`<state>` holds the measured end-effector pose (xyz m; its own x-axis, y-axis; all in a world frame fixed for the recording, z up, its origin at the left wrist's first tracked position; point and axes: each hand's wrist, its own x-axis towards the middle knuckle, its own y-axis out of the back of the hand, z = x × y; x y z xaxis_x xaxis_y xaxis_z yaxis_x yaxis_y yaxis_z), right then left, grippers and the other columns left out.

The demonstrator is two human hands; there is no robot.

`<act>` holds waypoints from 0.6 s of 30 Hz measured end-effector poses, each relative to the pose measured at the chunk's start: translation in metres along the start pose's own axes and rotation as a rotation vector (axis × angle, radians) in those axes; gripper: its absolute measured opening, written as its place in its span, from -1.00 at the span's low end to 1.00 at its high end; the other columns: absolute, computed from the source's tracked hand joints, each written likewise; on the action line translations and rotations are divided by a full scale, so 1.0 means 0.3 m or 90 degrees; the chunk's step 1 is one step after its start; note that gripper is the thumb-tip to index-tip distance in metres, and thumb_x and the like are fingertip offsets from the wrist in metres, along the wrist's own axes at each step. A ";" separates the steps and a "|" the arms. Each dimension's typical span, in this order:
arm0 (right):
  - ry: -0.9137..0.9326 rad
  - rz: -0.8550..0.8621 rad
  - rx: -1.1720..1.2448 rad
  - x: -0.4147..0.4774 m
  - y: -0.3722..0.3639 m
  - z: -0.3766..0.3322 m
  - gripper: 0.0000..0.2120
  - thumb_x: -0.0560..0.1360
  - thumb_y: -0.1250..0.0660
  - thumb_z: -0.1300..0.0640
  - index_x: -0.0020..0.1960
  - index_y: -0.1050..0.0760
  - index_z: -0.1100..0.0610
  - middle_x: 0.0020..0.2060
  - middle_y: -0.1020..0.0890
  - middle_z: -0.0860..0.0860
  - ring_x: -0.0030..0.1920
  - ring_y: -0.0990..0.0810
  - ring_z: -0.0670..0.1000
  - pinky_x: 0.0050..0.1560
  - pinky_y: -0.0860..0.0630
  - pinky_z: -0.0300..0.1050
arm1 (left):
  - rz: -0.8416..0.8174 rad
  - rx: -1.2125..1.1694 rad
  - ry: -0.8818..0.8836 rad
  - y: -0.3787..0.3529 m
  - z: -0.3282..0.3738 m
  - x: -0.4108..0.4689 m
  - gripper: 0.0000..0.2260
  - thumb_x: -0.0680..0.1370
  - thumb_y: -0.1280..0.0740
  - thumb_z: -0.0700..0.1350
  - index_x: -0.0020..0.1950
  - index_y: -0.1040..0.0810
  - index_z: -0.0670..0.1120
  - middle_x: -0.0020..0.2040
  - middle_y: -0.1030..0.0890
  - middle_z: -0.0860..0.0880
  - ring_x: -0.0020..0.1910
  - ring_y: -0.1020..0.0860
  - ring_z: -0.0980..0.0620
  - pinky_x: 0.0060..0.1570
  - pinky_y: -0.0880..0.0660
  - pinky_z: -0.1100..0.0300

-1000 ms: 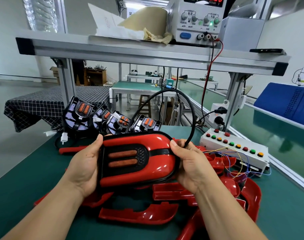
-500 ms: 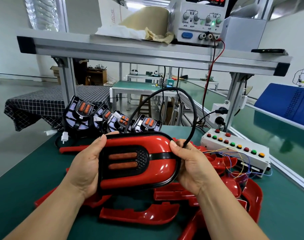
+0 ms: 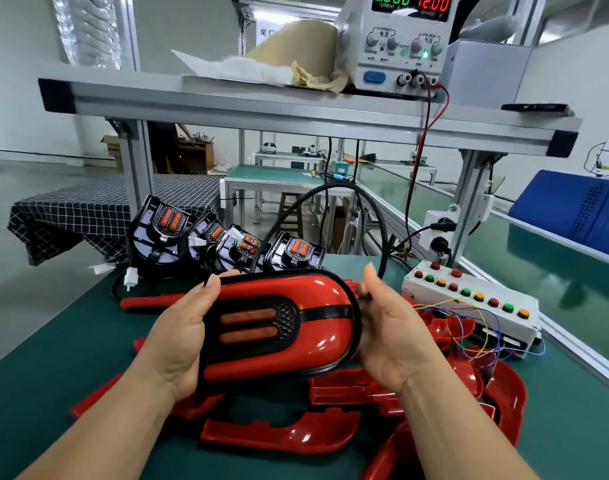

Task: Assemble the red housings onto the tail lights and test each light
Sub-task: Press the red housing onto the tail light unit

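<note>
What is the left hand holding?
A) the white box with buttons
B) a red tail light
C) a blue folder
B: the left hand has its fingers and thumb curled round one end of the red tail light.

Bright, even white light comes from above. The glossy red housing [image 3: 285, 344] between the left grip [image 3: 178, 337] and the right grip [image 3: 393, 337] shows white glare streaks. Soft shadows lie on the table [image 3: 53, 393] below the grips. Above them the shelf [image 3: 261, 109] bends from the wide lens; the right grip's fingertips [image 3: 363, 289] are slightly blurred.
</note>
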<state>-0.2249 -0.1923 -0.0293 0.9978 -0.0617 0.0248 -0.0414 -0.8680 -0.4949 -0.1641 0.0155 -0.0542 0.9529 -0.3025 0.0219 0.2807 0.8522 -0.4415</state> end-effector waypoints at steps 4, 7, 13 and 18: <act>0.107 0.102 -0.049 0.023 0.008 -0.013 -0.63 0.34 -0.19 -0.30 -0.10 -0.31 -0.02 0.02 -0.69 0.09 0.12 -0.64 0.07 -0.02 -0.53 -0.06 | 0.007 0.031 -0.003 0.015 -0.007 0.019 -0.68 0.61 -0.21 0.09 0.22 -0.60 -0.03 0.02 -0.66 -0.34 -0.08 -0.66 -0.37 -0.23 -0.61 -0.20; 0.205 0.110 -0.052 0.021 0.019 -0.039 -0.72 0.50 -0.07 -0.23 -0.03 -0.34 -0.03 0.10 -0.68 0.04 0.20 -0.61 0.04 0.13 -0.44 -0.07 | 0.014 0.099 -0.019 0.028 -0.014 0.026 -0.67 0.52 -0.28 0.09 0.21 -0.61 0.01 0.04 -0.68 -0.28 -0.02 -0.67 -0.30 -0.15 -0.63 -0.15; 0.383 0.177 -0.160 0.013 0.030 -0.045 -0.83 0.62 -0.09 0.00 -0.09 -0.38 0.02 0.07 -0.69 0.04 0.11 -0.65 0.02 0.08 -0.47 -0.10 | 0.039 0.154 -0.035 0.016 -0.024 0.032 -0.78 0.58 -0.28 0.04 0.20 -0.57 0.06 -0.04 -0.71 -0.18 -0.13 -0.71 -0.17 -0.32 -0.63 0.03; 0.440 0.240 -0.272 0.018 0.048 -0.034 -0.85 0.64 -0.15 0.09 -0.07 -0.43 0.06 0.00 -0.70 0.00 0.00 -0.67 -0.02 0.03 -0.48 -0.13 | 0.071 0.302 -0.109 0.023 -0.037 0.040 -0.86 0.62 -0.25 0.01 0.15 -0.51 0.19 0.15 -0.62 -0.08 0.08 -0.64 -0.07 0.08 -0.60 -0.09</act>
<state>-0.2206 -0.2101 -0.0272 0.6657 -0.5434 0.5114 -0.5136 -0.8308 -0.2143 -0.1519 0.0130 -0.0670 0.9739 -0.1583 0.1624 0.1597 0.9872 0.0043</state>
